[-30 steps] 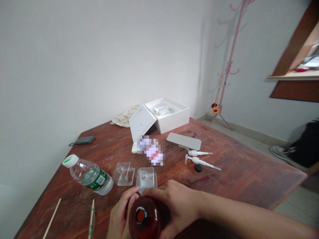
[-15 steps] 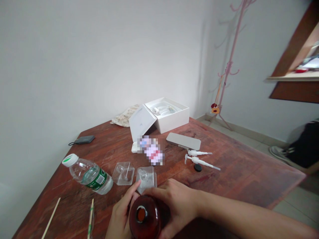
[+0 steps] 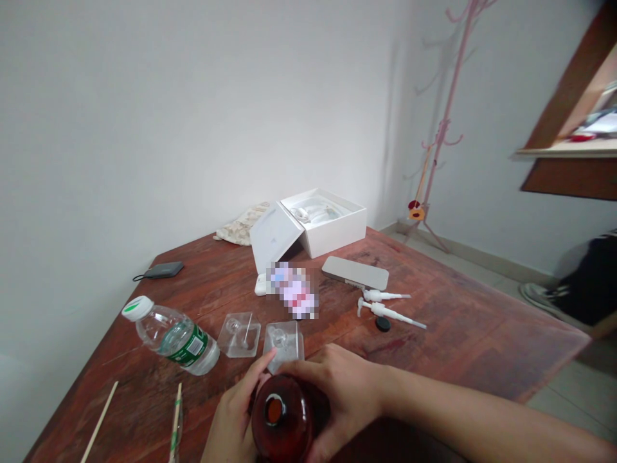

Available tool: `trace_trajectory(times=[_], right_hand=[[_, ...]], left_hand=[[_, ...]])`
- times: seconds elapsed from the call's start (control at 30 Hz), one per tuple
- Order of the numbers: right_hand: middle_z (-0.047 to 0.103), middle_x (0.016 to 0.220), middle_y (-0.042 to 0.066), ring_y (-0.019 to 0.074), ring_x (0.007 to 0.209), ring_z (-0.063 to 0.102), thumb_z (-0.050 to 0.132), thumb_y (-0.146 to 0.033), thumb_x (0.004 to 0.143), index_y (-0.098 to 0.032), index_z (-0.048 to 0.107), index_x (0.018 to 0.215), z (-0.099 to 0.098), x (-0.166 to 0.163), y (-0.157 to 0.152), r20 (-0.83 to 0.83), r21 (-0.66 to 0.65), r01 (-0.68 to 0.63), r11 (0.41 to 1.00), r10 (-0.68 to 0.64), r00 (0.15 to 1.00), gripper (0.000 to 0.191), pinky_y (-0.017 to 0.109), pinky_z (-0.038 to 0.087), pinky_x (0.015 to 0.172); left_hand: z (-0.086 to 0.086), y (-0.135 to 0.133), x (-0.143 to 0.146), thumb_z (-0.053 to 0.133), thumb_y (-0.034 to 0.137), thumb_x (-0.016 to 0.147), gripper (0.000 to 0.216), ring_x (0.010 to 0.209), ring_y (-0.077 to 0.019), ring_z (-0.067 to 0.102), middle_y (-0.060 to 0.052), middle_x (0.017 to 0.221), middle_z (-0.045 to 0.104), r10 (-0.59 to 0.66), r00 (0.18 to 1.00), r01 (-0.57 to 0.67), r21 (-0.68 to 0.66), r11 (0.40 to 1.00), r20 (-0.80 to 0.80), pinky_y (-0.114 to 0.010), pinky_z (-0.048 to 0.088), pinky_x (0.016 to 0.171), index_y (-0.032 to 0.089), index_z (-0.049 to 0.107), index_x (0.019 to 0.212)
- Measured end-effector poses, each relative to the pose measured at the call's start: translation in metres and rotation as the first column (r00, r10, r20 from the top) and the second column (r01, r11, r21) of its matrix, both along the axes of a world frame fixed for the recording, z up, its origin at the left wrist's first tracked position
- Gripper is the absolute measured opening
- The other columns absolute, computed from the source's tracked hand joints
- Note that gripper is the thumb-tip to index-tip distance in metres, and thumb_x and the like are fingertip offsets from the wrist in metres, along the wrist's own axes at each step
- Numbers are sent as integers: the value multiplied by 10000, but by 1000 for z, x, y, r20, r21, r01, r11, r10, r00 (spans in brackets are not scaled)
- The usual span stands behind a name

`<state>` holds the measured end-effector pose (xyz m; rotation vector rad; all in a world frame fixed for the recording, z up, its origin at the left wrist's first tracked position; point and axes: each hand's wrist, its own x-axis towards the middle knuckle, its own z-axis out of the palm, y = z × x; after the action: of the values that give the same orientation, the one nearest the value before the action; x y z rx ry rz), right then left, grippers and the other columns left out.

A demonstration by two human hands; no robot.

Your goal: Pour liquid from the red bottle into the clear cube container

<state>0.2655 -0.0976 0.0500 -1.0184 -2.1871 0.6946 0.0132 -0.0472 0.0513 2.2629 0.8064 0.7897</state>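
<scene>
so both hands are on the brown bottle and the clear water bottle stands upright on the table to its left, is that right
Not quite. The head view shows the clear water bottle lying on its side, not upright, on the table left of the brown bottle. The left hand and right hand are indeed both on it.

2 clear plastic cases [image 3: 240, 334] and a lying water bottle [image 3: 173, 334] just beyond the brown bottle [image 3: 282, 418], bare table [image 3: 482, 334] at right.
</scene>
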Motion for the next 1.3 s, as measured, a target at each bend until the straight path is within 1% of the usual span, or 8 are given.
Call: trace_trajectory(times=[0.1,0.27,0.43,0.63,0.77,0.97,1.1,1.3], right_hand=[[865,936,65,254,712,819,859,-812,654,-216,701,1309,0,0,0,-4,-11,1,1000,-1,1000,899,265,470,575],[869,941,65,268,723,829,892,-776,637,-215,681,1344,-1,0,1,26,-18,3,1000,-3,1000,927,266,477,575],[873,1001,85,287,779,841,926,-732,631,-212,640,1415,4,1,1,75,-63,-7,998,12,997,984,269,495,597],[860,930,70,290,726,818,923,-755,622,-202,638,1418,13,2,1,159,-126,5,992,15,987,1010,280,469,586],[839,849,57,264,679,790,917,-761,627,-173,681,1353,16,2,0,156,-118,9,993,10,988,964,267,436,542],[865,1018,76,285,770,812,957,-707,609,-226,638,1454,18,4,1,109,-154,-20,988,37,993,1023,278,480,614],[846,1089,91,289,795,800,968,-720,564,-226,688,1356,15,5,3,133,-148,-20,989,40,990,974,291,483,643],[822,1047,79,253,748,757,956,-751,558,-210,694,1320,13,3,4,113,-145,-26,989,43,993,970,281,465,622]], left_hand=[[0,0,0,666,217,936,568,1019,-256,853,-28,1290,831,-2,1000,2,4,1000,3,-236,677,841,322,675,1494],[6,-2,-2,675,231,936,599,1174,-285,807,-42,1382,787,-15,1000,15,-3,1000,-25,-271,669,918,327,649,1527],[1,-1,-2,682,266,932,561,1121,-280,820,-58,1373,792,20,1000,-20,11,1000,-23,-295,678,909,320,684,1490],[-4,-2,-2,642,296,970,412,1022,-286,793,-102,1154,772,110,994,-109,85,990,-6,-362,682,884,288,777,1360],[-15,3,-7,619,285,990,361,1321,-352,676,-140,1436,628,181,983,-176,134,975,-27,-487,600,1091,291,801,1301],[-33,10,-11,665,267,981,325,1527,-403,506,-167,1686,462,108,994,-107,109,988,4,-590,537,1156,269,709,1303],[-37,11,-8,675,227,988,384,1590,-389,421,-160,1793,297,71,997,-73,55,996,38,-566,535,1167,270,641,1368],[-41,15,-6,743,241,940,433,1581,-404,426,-168,1771,351,96,993,-96,-10,995,61,-591,467,1225,248,649,1363]])
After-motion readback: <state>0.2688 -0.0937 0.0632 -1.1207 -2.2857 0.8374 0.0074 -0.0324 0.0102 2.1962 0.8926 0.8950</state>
